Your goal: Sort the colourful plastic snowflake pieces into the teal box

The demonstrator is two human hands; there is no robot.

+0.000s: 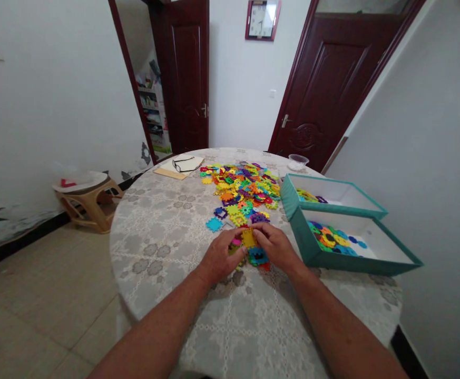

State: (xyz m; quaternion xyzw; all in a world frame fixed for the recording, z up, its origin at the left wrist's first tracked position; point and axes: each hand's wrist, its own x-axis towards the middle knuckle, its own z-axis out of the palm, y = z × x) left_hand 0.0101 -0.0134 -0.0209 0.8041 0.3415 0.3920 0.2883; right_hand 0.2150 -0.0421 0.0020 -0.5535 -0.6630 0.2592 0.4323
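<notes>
Both hands meet over the near middle of the table. My left hand (222,255) has its fingers closed on the left side of a yellow interlocking plastic tile (248,238). At the tile's right side, my right hand (274,243) grips it with thumb and fingers. Just below lie a blue notched tile (258,257) and an orange-red piece (265,267), close to the right hand. Pink and green pieces show partly beside the left thumb. A light-blue tile (214,225) rests flat beyond the left hand.
A large heap of colourful tiles (245,184) spreads across the table's far middle. Two teal boxes (309,242) holding sorted pieces stand at the right. Glasses (183,166) rest on papers at the far left. A clear plastic bowl (298,160) sits at the back right.
</notes>
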